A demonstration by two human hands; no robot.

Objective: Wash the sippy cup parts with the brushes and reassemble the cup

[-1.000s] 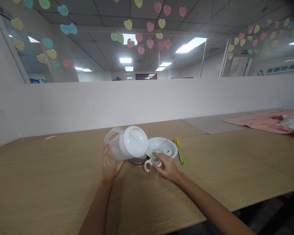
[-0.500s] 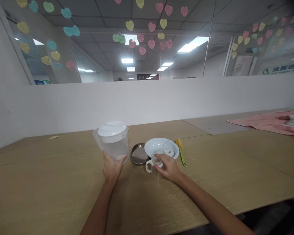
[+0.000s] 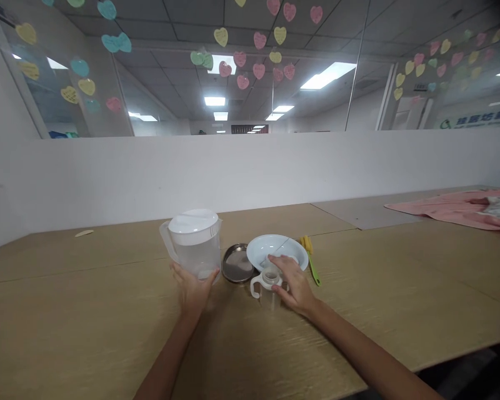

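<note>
- Head view: left of the metal tray [image 3: 238,263], the pitcher [image 3: 198,251] is upright, lid on; the left hand [image 3: 195,291] spreads around its base, firmness unclear.
- Right of the tray, the right hand [image 3: 299,286] loosely rings the handled cup [image 3: 269,299], its top not yet covered.

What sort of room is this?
Maybe an office or a classroom, but I can't be sure. There's a long table, heart-shaped notes on big glass, and bright ceiling lights showing in it.
</note>
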